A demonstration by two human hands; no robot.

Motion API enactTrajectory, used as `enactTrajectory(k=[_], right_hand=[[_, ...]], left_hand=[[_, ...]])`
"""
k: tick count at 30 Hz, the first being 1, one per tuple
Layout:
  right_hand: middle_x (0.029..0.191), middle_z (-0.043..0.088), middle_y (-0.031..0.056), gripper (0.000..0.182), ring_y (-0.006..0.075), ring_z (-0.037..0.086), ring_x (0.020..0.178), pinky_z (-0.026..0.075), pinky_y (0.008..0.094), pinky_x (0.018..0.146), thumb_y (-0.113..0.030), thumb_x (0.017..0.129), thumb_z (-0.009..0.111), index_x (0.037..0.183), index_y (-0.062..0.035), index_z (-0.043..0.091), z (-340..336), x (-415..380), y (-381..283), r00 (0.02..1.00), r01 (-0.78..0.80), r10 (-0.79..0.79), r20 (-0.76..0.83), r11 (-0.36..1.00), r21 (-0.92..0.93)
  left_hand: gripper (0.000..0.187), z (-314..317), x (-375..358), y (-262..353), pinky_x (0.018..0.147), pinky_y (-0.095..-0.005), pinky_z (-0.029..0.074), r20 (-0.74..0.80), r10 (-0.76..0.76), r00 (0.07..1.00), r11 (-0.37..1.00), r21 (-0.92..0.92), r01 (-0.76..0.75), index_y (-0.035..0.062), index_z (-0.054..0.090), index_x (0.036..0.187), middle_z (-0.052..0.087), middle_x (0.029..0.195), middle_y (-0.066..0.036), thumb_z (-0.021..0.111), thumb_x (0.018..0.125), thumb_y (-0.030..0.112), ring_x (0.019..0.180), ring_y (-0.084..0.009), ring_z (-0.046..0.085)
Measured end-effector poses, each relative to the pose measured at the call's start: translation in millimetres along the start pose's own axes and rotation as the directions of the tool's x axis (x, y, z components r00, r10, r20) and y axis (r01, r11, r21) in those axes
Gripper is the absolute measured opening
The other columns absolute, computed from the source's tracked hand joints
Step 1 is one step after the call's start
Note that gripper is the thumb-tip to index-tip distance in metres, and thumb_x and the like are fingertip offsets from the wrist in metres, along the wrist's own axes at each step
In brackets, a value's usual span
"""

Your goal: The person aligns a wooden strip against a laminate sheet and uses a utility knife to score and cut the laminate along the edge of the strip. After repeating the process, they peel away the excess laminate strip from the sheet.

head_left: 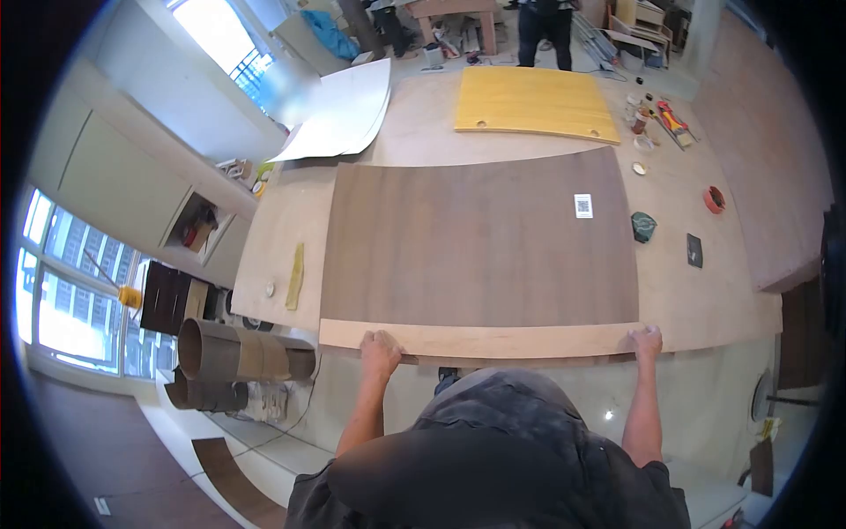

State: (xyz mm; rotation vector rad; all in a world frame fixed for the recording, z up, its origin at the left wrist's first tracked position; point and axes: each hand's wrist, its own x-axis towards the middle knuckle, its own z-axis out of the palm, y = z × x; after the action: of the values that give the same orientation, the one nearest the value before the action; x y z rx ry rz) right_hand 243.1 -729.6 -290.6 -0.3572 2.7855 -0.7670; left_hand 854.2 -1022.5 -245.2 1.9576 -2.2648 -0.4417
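A long pale wooden strip [511, 341] lies across the near edge of a brown wood-grain veneer sheet [467, 256]. My left hand [381, 349] is closed on the strip a little in from its left end. At the right end of the strip, my right hand [646, 341] is closed with the fingers wrapped over it. A narrow band of the brown sheet shows beyond the strip on my side. Toward its far right, the sheet bears a white label [583, 206] with a square code.
Beyond the sheet lie a yellow board [538, 104] and a curled white sheet [339, 115]. At right are a red ring-shaped item [714, 200], a dark green lump [643, 227] and a dark pad [694, 250]. Rolled sheets [225, 350] stand lower left. A person [545, 35] stands behind.
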Motion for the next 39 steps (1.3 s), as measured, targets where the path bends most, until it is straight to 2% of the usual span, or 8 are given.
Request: enactTrajectory(k=[10,16,19,24,29,34,37,39], right_hand=[[0.095,0.068,0.0100,0.040,0.0172,0.064,0.088,0.053,0.0334,0.078,-0.015,0.076,0.079,0.106,0.0060,0.064,15,19,14,0.984,-0.017,-0.037,0.174,0.954,0.298],[0.103,0.070,0.0167,0.041,0.0273,0.067,0.094,0.053,0.0417,0.085,-0.024,0.082,0.077,0.111,0.0032,0.063,14,7,-8,0.993,0.056,-0.052,0.101,0.998,-0.040],[0.127,0.064,0.0210,0.055,0.0375,0.063,0.113,0.051,0.0497,0.096,-0.032,0.084,0.078,0.124,0.0009,0.062,15,-55,-108,0.977,-0.065,-0.042,-0.207,0.872,-0.486],[0.141,0.055,0.0235,0.072,0.0400,0.050,0.133,0.040,0.0521,0.112,-0.040,0.085,0.076,0.139,0.0011,0.054,130,-108,-201,0.892,0.407,-0.448,-0.062,0.854,-0.323],[0.145,0.052,0.0250,0.067,0.0428,0.046,0.137,0.038,0.0528,0.113,-0.041,0.089,0.073,0.136,0.0034,0.056,247,-166,-344,0.784,0.619,-0.617,0.060,0.775,-0.129],[0.158,0.038,0.0233,0.072,0.0411,0.031,0.149,0.029,0.0598,0.117,-0.046,0.095,0.063,0.146,0.0029,0.048,322,-218,-457,0.839,0.538,-0.495,0.224,0.817,-0.208],[0.160,0.034,0.0228,0.073,0.0438,0.028,0.149,0.027,0.0641,0.117,-0.045,0.097,0.061,0.150,0.0015,0.043,364,-241,-472,0.845,0.484,-0.534,0.038,0.734,-0.476],[0.161,0.032,0.0229,0.074,0.0451,0.027,0.150,0.026,0.0659,0.117,-0.044,0.097,0.060,0.151,0.0013,0.040,368,-243,-472,0.840,0.483,-0.542,0.026,0.726,-0.490]], left_hand=[[0.056,6,6,1,0.105,-0.0523,0.046,0.003,-0.023,1.000,0.996,0.081,0.022,-0.0018,0.060,0.119,0.056,0.122,-0.027,0.078,0.076,0.029,0.122,-0.0452,0.051],[0.055,-5,6,-5,0.110,-0.0520,0.041,0.042,-0.001,0.999,0.998,0.056,-0.002,-0.0026,0.061,0.119,0.056,0.129,-0.029,0.077,0.077,0.028,0.126,-0.0468,0.051],[0.051,4,13,-31,0.101,-0.0494,0.048,-0.029,0.057,0.998,0.998,-0.018,-0.057,-0.0015,0.063,0.119,0.062,0.123,-0.023,0.075,0.078,0.027,0.118,-0.0418,0.058],[0.041,-43,38,-50,0.094,-0.0483,0.052,-0.174,-0.012,0.985,0.994,-0.112,-0.007,0.0010,0.069,0.114,0.070,0.111,-0.022,0.072,0.082,0.027,0.103,-0.0385,0.067],[0.034,-85,183,-102,0.086,-0.0462,0.056,-0.398,0.148,0.905,0.972,-0.109,-0.207,0.0022,0.073,0.106,0.073,0.099,-0.019,0.072,0.084,0.029,0.092,-0.0389,0.070],[0.028,-123,391,-149,0.083,-0.0493,0.054,-0.551,0.158,0.820,0.984,0.020,-0.176,0.0039,0.072,0.107,0.071,0.102,-0.018,0.068,0.086,0.022,0.094,-0.0374,0.067],[0.042,-149,496,-164,0.089,-0.0509,0.050,-0.525,0.229,0.820,0.972,0.173,-0.162,0.0026,0.064,0.120,0.065,0.111,-0.020,0.070,0.082,0.020,0.104,-0.0390,0.063],[0.049,-152,563,-170,0.097,-0.0505,0.047,-0.577,0.463,0.673,0.886,0.335,-0.321,0.0025,0.060,0.127,0.063,0.119,-0.019,0.071,0.081,0.017,0.114,-0.0372,0.059]])
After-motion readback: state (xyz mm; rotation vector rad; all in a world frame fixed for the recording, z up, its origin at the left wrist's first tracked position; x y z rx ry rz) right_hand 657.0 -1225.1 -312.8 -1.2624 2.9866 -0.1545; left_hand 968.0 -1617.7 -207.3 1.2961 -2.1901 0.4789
